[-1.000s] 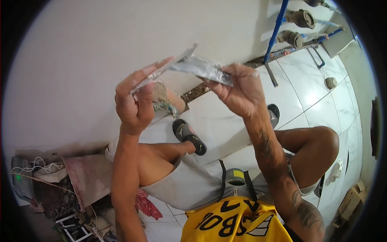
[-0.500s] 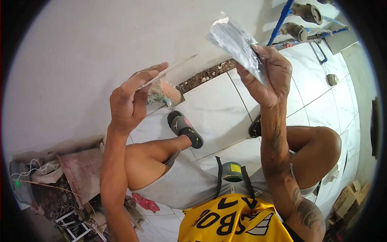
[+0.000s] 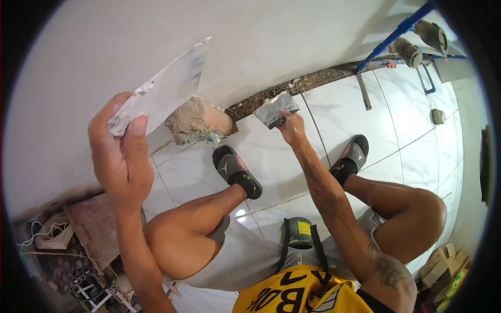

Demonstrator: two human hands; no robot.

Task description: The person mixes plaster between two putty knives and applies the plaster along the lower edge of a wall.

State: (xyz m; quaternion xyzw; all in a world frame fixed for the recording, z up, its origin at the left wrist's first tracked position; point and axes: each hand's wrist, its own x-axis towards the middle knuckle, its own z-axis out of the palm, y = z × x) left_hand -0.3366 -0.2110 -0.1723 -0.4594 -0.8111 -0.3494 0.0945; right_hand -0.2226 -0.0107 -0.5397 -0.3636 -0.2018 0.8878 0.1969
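My left hand (image 3: 122, 159) is raised in front of the pale wall, pinching a thin flat metal scraper blade (image 3: 168, 86) between thumb and fingers. White paste clings along the blade's upper edge and near my thumb. Lower and further right, my right hand (image 3: 294, 128) grips a second metal scraper blade (image 3: 273, 110) with its thumb on top. White paste lies along that blade's far edge. From here the right blade appears over the tiles and the rough strip at the wall's foot. Whether it touches anything, I cannot tell.
A concrete-crusted orange pipe stub (image 3: 214, 119) stands by the wall. Blue pipes (image 3: 396, 36) and grey fittings (image 3: 407, 52) are at far right. Between my legs is a dark green container (image 3: 301, 229). Clutter surrounds a stained board (image 3: 99, 229) at left; cardboard (image 3: 443, 266) lies at right.
My right hand has lowered with its blade, moving left and away from me. My left hand has shifted left and lower, its blade turned so its broad face shows.
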